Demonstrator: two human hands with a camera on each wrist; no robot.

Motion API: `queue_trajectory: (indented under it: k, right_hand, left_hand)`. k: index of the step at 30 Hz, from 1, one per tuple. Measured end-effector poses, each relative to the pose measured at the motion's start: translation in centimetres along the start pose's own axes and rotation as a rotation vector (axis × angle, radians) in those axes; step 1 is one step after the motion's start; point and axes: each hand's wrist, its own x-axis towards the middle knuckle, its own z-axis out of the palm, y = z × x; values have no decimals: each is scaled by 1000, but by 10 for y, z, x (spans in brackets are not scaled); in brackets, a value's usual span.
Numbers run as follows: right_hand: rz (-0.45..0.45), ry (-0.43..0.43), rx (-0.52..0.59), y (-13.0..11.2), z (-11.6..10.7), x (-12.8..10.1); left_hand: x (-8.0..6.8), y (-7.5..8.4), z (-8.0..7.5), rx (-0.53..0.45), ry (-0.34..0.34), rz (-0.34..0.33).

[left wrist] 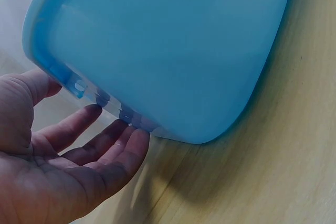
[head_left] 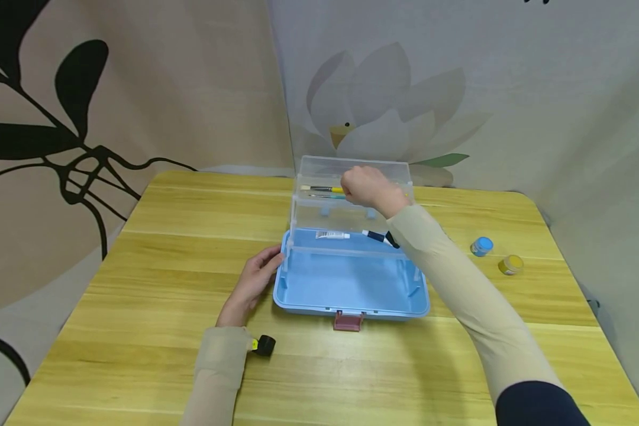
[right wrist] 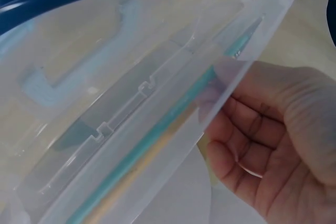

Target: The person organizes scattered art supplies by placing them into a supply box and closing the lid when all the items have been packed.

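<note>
Blue box (head_left: 351,284), upper tray (right wrist: 155,177) apparently being positioned: right hand (head_left: 370,188) pinches its wall, left hand (head_left: 252,278) grips the box's side. Even guiding seems needed next.

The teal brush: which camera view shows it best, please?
The right wrist view, because the teal brush appears large and close there. The head view shows it small and partly hidden by the right hand; the left wrist view does not show it.
</note>
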Motion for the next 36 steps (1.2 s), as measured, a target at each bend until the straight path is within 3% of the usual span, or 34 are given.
queue_trajectory:
  k: [18, 28, 36]
  right_hand:
    - [32, -9, 39, 2, 1, 1]
    - [73, 61, 126, 15, -1, -14]
    - [99, 150, 194, 30, -11, -40]
  left_hand:
    - [0, 3, 1, 0, -3, -18]
    - [0, 2, 0, 1, 7, -11]
    - [0, 1, 0, 0, 2, -12]
